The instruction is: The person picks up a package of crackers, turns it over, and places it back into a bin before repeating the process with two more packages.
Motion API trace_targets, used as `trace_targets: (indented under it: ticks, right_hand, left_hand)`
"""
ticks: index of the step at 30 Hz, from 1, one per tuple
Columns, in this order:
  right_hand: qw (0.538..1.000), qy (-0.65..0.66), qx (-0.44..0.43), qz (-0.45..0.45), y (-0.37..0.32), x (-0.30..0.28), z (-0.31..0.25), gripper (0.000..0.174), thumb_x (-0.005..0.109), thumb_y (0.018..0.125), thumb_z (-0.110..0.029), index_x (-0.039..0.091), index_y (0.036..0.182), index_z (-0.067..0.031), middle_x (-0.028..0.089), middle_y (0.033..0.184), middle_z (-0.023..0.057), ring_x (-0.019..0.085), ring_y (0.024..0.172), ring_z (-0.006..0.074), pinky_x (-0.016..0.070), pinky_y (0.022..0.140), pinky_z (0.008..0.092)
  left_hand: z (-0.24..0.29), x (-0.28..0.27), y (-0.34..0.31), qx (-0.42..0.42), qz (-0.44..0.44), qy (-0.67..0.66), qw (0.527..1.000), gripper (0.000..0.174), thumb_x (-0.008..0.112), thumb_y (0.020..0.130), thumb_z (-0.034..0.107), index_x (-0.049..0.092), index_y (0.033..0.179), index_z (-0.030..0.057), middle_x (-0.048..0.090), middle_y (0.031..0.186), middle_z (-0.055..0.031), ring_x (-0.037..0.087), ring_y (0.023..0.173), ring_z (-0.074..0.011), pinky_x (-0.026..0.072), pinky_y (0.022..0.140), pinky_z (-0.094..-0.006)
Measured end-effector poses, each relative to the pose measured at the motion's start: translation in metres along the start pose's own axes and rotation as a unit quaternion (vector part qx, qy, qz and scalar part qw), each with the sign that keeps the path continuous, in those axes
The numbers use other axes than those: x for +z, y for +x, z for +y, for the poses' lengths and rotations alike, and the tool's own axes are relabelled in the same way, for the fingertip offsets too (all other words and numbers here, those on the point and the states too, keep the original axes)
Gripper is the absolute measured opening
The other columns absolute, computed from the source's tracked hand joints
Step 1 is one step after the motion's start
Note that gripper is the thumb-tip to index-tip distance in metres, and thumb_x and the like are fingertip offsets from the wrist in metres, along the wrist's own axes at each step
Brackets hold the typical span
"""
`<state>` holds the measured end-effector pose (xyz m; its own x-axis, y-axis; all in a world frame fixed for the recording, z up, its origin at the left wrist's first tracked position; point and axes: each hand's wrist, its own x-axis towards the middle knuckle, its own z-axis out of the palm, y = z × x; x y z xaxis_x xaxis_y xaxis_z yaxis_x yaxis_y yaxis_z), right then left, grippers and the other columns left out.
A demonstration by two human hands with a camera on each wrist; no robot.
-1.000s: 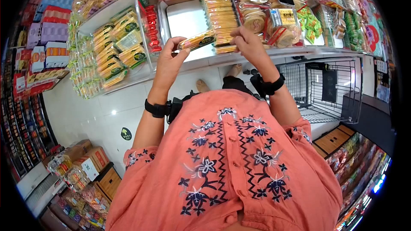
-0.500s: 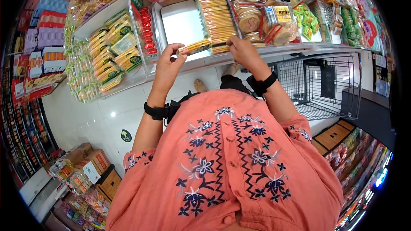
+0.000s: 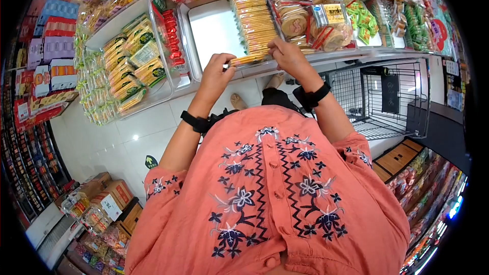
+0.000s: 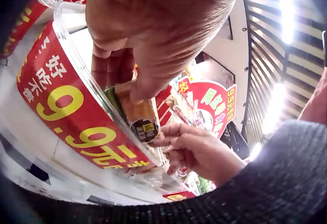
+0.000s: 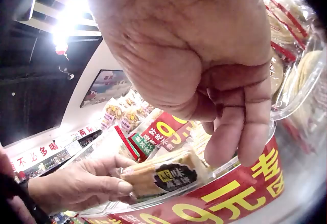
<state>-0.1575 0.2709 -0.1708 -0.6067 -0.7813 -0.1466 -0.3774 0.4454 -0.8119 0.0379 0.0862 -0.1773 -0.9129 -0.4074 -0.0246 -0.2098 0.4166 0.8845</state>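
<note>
A clear-wrapped packet of biscuits (image 3: 248, 60) with a dark label lies low at the front of the white bin (image 3: 209, 28). My left hand (image 3: 215, 75) pinches its left end between thumb and fingers. At the packet's other end is my right hand (image 3: 291, 57), its loosely bent fingertips right by the wrapper and not wrapped round it. In the right wrist view the packet (image 5: 171, 175) shows its label facing out, just below the right fingers (image 5: 227, 137). Behind it, a long row of similar packets (image 3: 253, 18) fills the bin's right side, standing on edge.
On the left stands a clear bin with yellow packets (image 3: 135, 61), beside red-wrapped sweets (image 3: 172, 38). Bags of round biscuits (image 3: 294, 23) lie on the right. A red price sign (image 4: 76, 116) covers the bin's front. A shopping cart (image 3: 377, 99) stands at the right.
My left hand has moved right with the packet, bringing it against the front of the row. My right hand has shifted slightly left, close to the packet's end.
</note>
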Motion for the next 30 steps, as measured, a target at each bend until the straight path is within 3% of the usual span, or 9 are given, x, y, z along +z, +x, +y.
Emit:
trace_targets:
  ticks: [3, 6, 9, 12, 15, 18, 21, 27, 30]
  right_hand:
    - [0.999, 0.007, 0.032, -0.02, -0.001, -0.004, -0.006, 0.024, 0.048, 0.095, -0.006, 0.059, 0.114, 0.0032, 0.072, 0.095, 0.0142, 0.063, 0.058, 0.0159, 0.0522, 0.052, 0.0309]
    - [0.999, 0.039, 0.019, 0.017, -0.002, -0.001, 0.001, 0.017, 0.054, 0.094, -0.012, 0.063, 0.105, -0.0012, 0.069, 0.086, 0.0242, 0.067, 0.066, 0.0382, 0.0519, 0.064, 0.0444]
    - [0.996, 0.07, 0.045, -0.01, -0.006, -0.006, 0.001, 0.027, 0.046, 0.095, -0.005, 0.059, 0.118, 0.0027, 0.073, 0.099, 0.014, 0.063, 0.059, 0.0151, 0.0546, 0.055, 0.0292]
    - [0.999, 0.039, 0.008, 0.019, -0.008, -0.008, 0.01, 0.029, 0.046, 0.095, -0.004, 0.059, 0.12, 0.0021, 0.072, 0.102, 0.0146, 0.064, 0.06, 0.0147, 0.0556, 0.056, 0.029]
    - [0.993, 0.089, 0.049, 0.052, -0.015, -0.015, -0.004, 0.023, 0.048, 0.094, -0.007, 0.061, 0.112, 0.0011, 0.07, 0.083, 0.0172, 0.065, 0.058, 0.0222, 0.0539, 0.059, 0.0367]
    - [0.988, 0.121, 0.065, 0.064, -0.017, -0.023, -0.008, 0.024, 0.049, 0.095, -0.008, 0.061, 0.113, 0.0011, 0.07, 0.083, 0.0147, 0.065, 0.058, 0.0204, 0.055, 0.059, 0.0349]
    - [0.99, 0.108, 0.063, 0.057, -0.016, -0.028, -0.001, 0.028, 0.046, 0.096, -0.004, 0.059, 0.12, 0.0006, 0.072, 0.102, 0.0144, 0.066, 0.066, 0.0139, 0.0564, 0.056, 0.0283]
    - [0.994, -0.054, 0.006, 0.097, -0.01, -0.025, 0.027, 0.026, 0.049, 0.096, -0.007, 0.06, 0.119, -0.0003, 0.072, 0.099, 0.0146, 0.068, 0.066, 0.019, 0.0565, 0.055, 0.0312]
    - [0.991, -0.051, 0.004, 0.12, -0.011, -0.021, 0.02, 0.021, 0.051, 0.094, -0.01, 0.063, 0.11, -0.0011, 0.069, 0.092, 0.0267, 0.068, 0.084, 0.042, 0.0531, 0.077, 0.0467]
  left_hand:
    - [-0.007, 0.01, 0.003, 0.036, -0.035, 0.053, 0.997, 0.03, 0.068, 0.094, 0.019, 0.064, 0.12, 0.0051, 0.06, 0.119, -0.0136, 0.063, 0.1, -0.0254, 0.0515, 0.086, -0.0356]
    - [0.001, 0.012, 0.005, 0.032, -0.04, 0.119, 0.992, 0.035, 0.067, 0.096, 0.026, 0.062, 0.123, 0.0041, 0.061, 0.113, -0.0167, 0.063, 0.1, -0.0302, 0.0514, 0.087, -0.0379]
    - [0.011, 0.008, 0.007, -0.044, -0.045, 0.196, 0.978, 0.038, 0.065, 0.097, 0.031, 0.061, 0.12, 0.0011, 0.065, 0.105, -0.0185, 0.065, 0.098, -0.0319, 0.0514, 0.086, -0.0387]
    - [0.005, 0.012, 0.011, -0.081, -0.066, 0.118, 0.987, 0.038, 0.065, 0.097, 0.033, 0.061, 0.115, -0.0009, 0.068, 0.097, -0.0198, 0.067, 0.092, -0.0324, 0.0521, 0.082, -0.0383]
    - [0.005, 0.024, 0.02, -0.081, -0.062, 0.073, 0.992, 0.038, 0.064, 0.096, 0.033, 0.06, 0.107, -0.0025, 0.069, 0.091, -0.0238, 0.067, 0.086, -0.0393, 0.0517, 0.077, -0.0438]
    - [0.01, 0.035, 0.031, -0.055, -0.084, 0.083, 0.991, 0.039, 0.064, 0.096, 0.033, 0.059, 0.111, -0.0029, 0.07, 0.09, -0.0235, 0.068, 0.085, -0.0395, 0.0521, 0.075, -0.0441]
    - [0.008, 0.036, 0.037, -0.078, -0.094, 0.067, 0.99, 0.04, 0.064, 0.095, 0.032, 0.057, 0.112, -0.004, 0.07, 0.091, -0.0238, 0.069, 0.085, -0.039, 0.0527, 0.076, -0.0432]
    - [0.012, 0.029, 0.039, -0.121, -0.127, 0.034, 0.984, 0.047, 0.066, 0.094, 0.033, 0.056, 0.124, -0.0032, 0.07, 0.096, -0.0189, 0.068, 0.087, -0.0275, 0.0529, 0.077, -0.0361]
    - [0.006, 0.03, 0.044, -0.128, -0.129, 0.015, 0.983, 0.052, 0.066, 0.094, 0.037, 0.055, 0.127, -0.002, 0.07, 0.099, -0.0199, 0.068, 0.089, -0.0284, 0.0531, 0.079, -0.0358]
